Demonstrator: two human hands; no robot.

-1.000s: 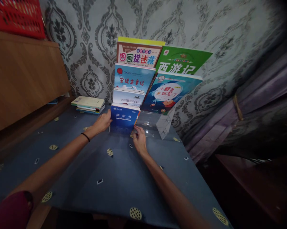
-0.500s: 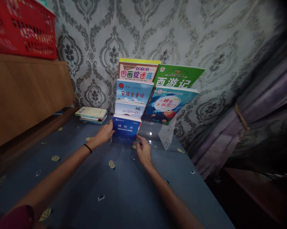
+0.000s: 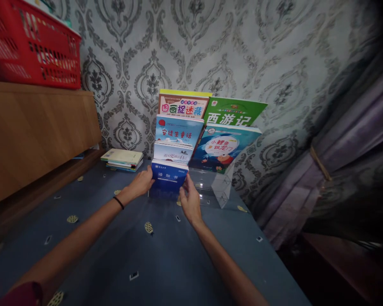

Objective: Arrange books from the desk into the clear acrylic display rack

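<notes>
A dark blue booklet (image 3: 168, 180) with white lettering stands upright in the lowest front tier of a clear stepped stand (image 3: 221, 191). Its left edge is held by my left hand (image 3: 142, 182), fingers closed at the side. At the right edge, my right hand (image 3: 191, 199) grips it, with the thumb toward the front and the fingers along the side. Directly behind rise a pale book (image 3: 172, 154), a light blue book (image 3: 179, 129) and a pinkish picture book (image 3: 184, 105), each higher than the one before.
In the stand's right column are a blue fish-story book (image 3: 225, 146) and a green book (image 3: 236, 111). A small book stack (image 3: 123, 158) lies left on the blue patterned cloth (image 3: 114, 255). Beyond are a wooden cabinet (image 3: 41, 136), red basket (image 3: 51, 51) and purple curtain (image 3: 302, 199).
My right hand has moved up along the booklet's right edge. My left hand stays at the left edge. The view has tilted slightly upward, so the scene sits lower.
</notes>
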